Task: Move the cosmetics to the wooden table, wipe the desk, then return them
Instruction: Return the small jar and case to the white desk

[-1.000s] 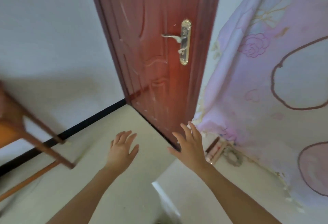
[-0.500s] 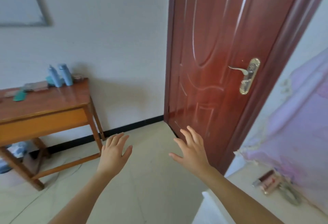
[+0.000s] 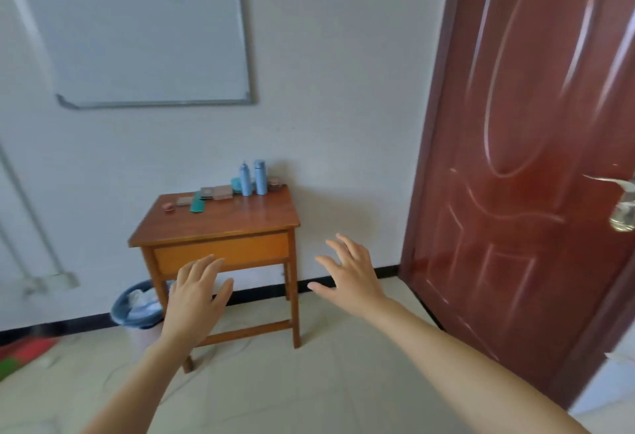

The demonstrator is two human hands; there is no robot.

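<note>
Holds the left hand (image 3: 197, 292) out in front, palm down, fingers straight and close together, gripping nothing. Holds the right hand (image 3: 350, 275) beside it and apart, fingers spread and relaxed, likewise grasping nothing. Faces, beyond both hands and well apart from them, a wooden table (image 3: 257, 249) set against the white wall.

Finds the cosmetics along the back of its tabletop (image 3: 237, 220):
- two upright blue bottles (image 3: 245, 179) side by side near the right rear corner
- a teal jar (image 3: 236, 183) just left of them
- a small dark pot (image 3: 274, 184) just right of them
- flat palette cases (image 3: 222, 192) further left
- a flat teal item (image 3: 198, 206) lying in front of the cases
- a small pink pot (image 3: 168, 206) near the left edge

Sees a blue wastebasket (image 3: 135, 321) on the floor by the table's left legs, holding crumpled white material (image 3: 139, 299) too blurred to identify. Has a whiteboard (image 3: 144, 31) on the wall above and a red-brown door (image 3: 515, 159) to the right.
</note>
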